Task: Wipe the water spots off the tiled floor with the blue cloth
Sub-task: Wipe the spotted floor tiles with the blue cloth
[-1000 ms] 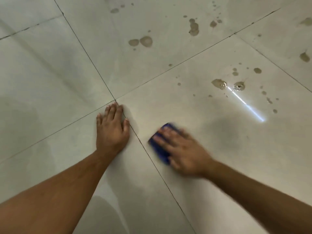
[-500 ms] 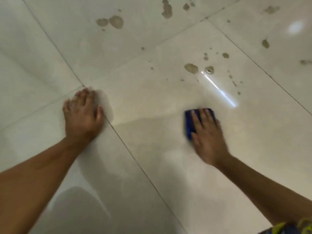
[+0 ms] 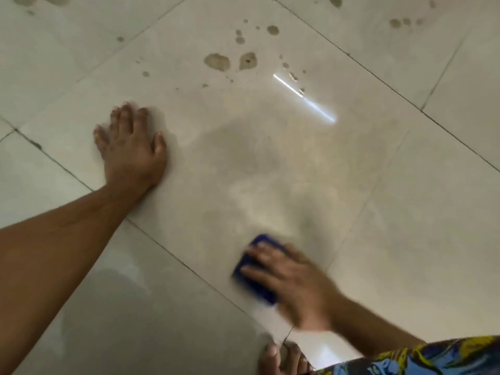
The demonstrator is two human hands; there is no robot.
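My right hand (image 3: 293,282) presses the folded blue cloth (image 3: 253,277) flat on the pale tiled floor (image 3: 405,212), low in the view and blurred by motion. Only the cloth's left edge shows under the fingers. My left hand (image 3: 132,150) lies flat on the same tile, fingers spread, holding nothing. Two large brownish water spots (image 3: 217,61) sit on the far part of this tile, well beyond both hands, with several smaller drops around them. More spots (image 3: 395,23) lie on the tile at the top right.
Dark grout lines (image 3: 189,266) cross the floor diagonally; one passes just left of the cloth. A bright streak of reflected light (image 3: 305,98) lies right of the big spots. My bare toes (image 3: 284,358) and patterned clothing (image 3: 433,358) show at the bottom edge.
My right hand has dragged the cloth back toward me, away from the spots. My left hand has shifted onto the tile being wiped, and the view has moved forward.
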